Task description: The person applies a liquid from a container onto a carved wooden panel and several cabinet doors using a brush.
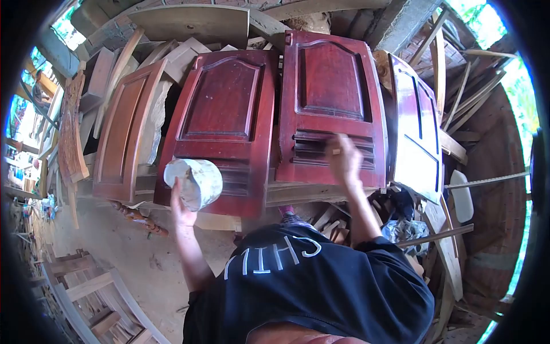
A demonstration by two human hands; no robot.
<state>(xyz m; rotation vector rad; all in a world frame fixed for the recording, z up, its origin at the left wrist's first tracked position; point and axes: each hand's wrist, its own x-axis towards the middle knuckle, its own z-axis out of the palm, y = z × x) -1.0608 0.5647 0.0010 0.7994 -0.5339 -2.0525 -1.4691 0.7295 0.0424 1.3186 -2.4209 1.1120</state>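
Observation:
My left hand [183, 207] is closed on the side of a stained white plastic tub [205, 184], tilted over the lower part of a dark red cabinet door [223, 106]. My right hand [347, 162] is at the dark slats [303, 150] of a second red door [333, 80], blurred by motion. Its fingers are bent together, with a small pale bit showing at them; what it is I cannot make out. Both doors have an arched raised panel above and slats below. The inside of the tub is hidden.
A browner panel door [123, 135] leans at the left, and a glossy door [417, 126] reflects light at the right. Wood boards [189, 26] pile up behind. A wooden frame [94, 286] lies at lower left. Offcuts and a plastic bag [404, 230] lie at right.

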